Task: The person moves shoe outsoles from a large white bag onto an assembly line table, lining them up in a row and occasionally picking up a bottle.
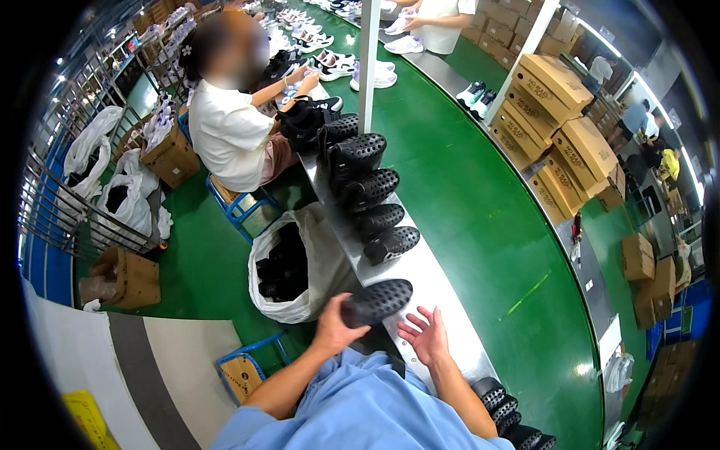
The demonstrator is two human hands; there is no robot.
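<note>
My left hand is closed round the heel end of a black shoe, whose dark studded sole faces up. The shoe is slightly blurred and is held over the metal ledge of the bench. Just right of it, my right hand is open, palm up with the fingers spread, and holds nothing. Farther along the ledge stands a row of black shoes, several with their studded soles showing. More black shoes lie on the ledge below my right forearm.
A white sack of black items stands left of the metal ledge. Beyond it a co-worker in a white top sits handling a shoe. The green belt runs alongside, with yellow shoeboxes stacked past it. A blue-framed stool is near my left.
</note>
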